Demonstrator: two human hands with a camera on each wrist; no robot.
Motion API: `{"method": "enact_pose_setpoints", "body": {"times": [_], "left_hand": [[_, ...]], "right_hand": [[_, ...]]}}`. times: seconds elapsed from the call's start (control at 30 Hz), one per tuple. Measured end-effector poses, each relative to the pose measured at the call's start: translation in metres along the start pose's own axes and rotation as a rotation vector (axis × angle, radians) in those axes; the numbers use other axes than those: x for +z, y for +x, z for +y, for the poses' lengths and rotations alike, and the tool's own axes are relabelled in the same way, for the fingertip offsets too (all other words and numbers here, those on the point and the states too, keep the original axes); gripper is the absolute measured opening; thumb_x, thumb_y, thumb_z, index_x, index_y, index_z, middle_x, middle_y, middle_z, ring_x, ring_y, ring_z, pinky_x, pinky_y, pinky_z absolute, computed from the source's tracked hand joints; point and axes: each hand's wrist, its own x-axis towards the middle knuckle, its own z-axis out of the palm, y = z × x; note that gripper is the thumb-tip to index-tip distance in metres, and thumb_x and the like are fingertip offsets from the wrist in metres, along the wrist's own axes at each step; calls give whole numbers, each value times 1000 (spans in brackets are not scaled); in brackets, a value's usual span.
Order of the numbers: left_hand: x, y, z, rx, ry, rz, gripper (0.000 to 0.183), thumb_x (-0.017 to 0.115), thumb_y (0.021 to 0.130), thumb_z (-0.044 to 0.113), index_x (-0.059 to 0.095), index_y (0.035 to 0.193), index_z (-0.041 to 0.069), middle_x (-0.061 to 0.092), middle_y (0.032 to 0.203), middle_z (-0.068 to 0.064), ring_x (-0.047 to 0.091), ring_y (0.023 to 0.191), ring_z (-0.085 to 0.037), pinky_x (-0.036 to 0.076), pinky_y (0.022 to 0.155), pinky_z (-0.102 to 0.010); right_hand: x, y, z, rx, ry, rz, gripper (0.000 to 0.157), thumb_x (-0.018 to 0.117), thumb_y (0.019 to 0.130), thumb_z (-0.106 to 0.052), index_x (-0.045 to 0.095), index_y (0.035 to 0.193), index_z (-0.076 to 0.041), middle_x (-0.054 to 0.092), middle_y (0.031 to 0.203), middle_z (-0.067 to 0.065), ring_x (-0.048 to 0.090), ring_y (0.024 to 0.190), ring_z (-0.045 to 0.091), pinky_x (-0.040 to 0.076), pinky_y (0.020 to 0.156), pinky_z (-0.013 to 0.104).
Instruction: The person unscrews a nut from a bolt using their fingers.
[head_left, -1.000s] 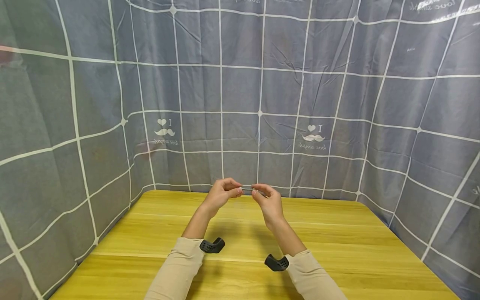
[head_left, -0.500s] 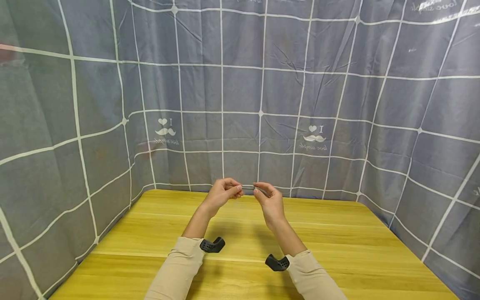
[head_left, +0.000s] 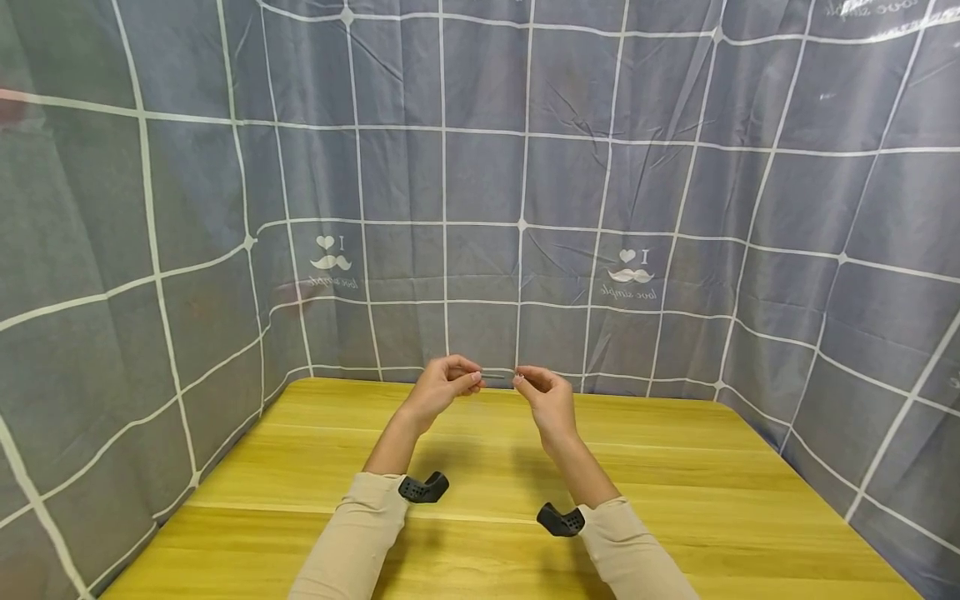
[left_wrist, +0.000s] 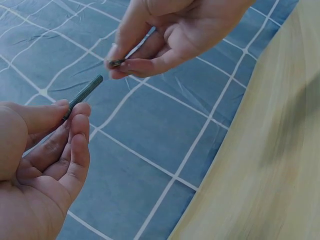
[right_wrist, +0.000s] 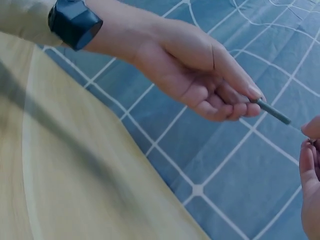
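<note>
My left hand [head_left: 441, 390] pinches a grey threaded bolt [left_wrist: 86, 91] between thumb and fingertips. The threaded end sticks out toward my other hand; the opposite end is hidden in the grip. Facing it, my right hand [head_left: 551, 404] pinches a small, dark brassy nut [left_wrist: 117, 62] between thumb and forefinger. A short gap separates nut and bolt tip in the left wrist view. Both hands are raised above the far part of the table. From the right wrist view the bolt's shank points at the right fingertips, at the frame's edge.
A yellow wood-grain table [head_left: 480, 483] lies under the forearms. Grey-blue curtains [head_left: 480, 183] with white grid lines surround it at the back and sides. Black wrist-camera mounts [head_left: 424, 487] sit at both sleeve cuffs.
My right hand has drawn away to the right, widening the gap between the hands and baring more of the bolt. The left hand stays nearly still.
</note>
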Motion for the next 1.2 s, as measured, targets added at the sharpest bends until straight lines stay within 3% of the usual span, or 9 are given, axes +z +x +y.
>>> {"method": "enact_pose_setpoints", "body": {"times": [0.17, 0.23, 0.4, 0.57, 0.73, 0.93, 1.07, 1.2], "left_hand": [[-2, -1, -3, -25, 2, 17, 17, 62, 104, 2, 66, 116, -10, 71, 109, -28, 72, 92, -18, 54, 95, -48], [-3, -2, -6, -42, 13, 30, 18, 61, 104, 2, 66, 117, -10, 72, 109, -27, 72, 94, -18, 53, 96, -50], [-5, -5, -17, -75, 50, 46, 18, 60, 105, 1, 65, 118, -10, 71, 111, -26, 72, 98, -22, 54, 95, -46], [-8, -7, -26, -85, 100, 56, 16, 60, 103, -2, 64, 115, -12, 71, 109, -28, 72, 99, -28, 55, 93, -45], [-14, -9, -35, -114, 154, 59, 13, 61, 102, -6, 64, 111, -13, 73, 102, -22, 70, 102, -40, 55, 93, -49], [-22, -10, -46, -154, 218, 78, 12, 59, 101, -9, 61, 111, -15, 72, 100, -19, 71, 101, -38, 56, 92, -48], [-27, -11, -54, -182, 296, 88, 9, 59, 100, -11, 61, 108, -14, 72, 95, -19, 71, 98, -40, 57, 85, -43], [-32, -13, -66, -217, 330, 94, 6, 59, 99, -12, 61, 105, -13, 72, 94, -21, 71, 96, -43, 58, 83, -45]], "right_hand": [[-13, 2, 4, -23, -113, -9, 22, 76, 95, -3, 75, 114, 6, 71, 108, 14, 66, 93, 17, 54, 82, 22], [-20, 2, 1, -31, -165, -29, 21, 75, 95, -3, 75, 114, 6, 71, 112, 18, 67, 99, 22, 54, 82, 22], [-43, 7, 7, -31, -258, -77, 23, 76, 95, -4, 74, 116, 7, 65, 128, 23, 65, 117, 34, 54, 90, 28], [-68, 10, 19, -23, -308, -69, 22, 77, 95, -7, 75, 113, 4, 66, 126, 19, 66, 116, 35, 55, 95, 40], [-94, 11, 25, 10, -394, -41, 23, 77, 96, -11, 76, 115, 1, 64, 130, 20, 65, 115, 37, 55, 92, 42], [-122, 12, 32, 80, -466, -27, 29, 74, 99, -16, 73, 123, 0, 58, 139, 21, 58, 123, 41, 50, 96, 51], [-139, 12, 39, 109, -491, 5, 30, 72, 100, -16, 72, 124, 2, 60, 135, 23, 54, 125, 44, 46, 101, 56], [-156, 11, 50, 130, -550, 23, 30, 72, 100, -17, 72, 123, 3, 64, 124, 21, 56, 116, 40, 48, 94, 50]]}}
